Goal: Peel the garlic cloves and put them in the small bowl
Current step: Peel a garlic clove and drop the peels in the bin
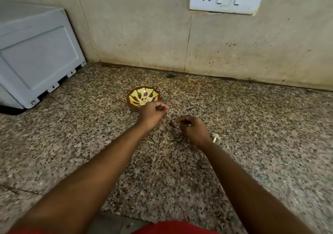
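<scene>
Speckled granite desk (pixel 252 125) | risk: a clove dropped short would roll off among the loose peel (pixel 215 137) | small bowl (pixel 143 97) centre frame, peeled cloves inside, touching the left hand (pixel 153 112), whose fingers are curled; contents unclear | right hand (pixel 193 129) just right, pinching something small.

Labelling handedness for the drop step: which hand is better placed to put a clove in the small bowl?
Left, probably. The left hand hangs at the small bowl's near rim, fingers curled; whether it holds a clove is hidden. The right hand sits farther off, low over the counter, beside a garlic scrap.
</scene>
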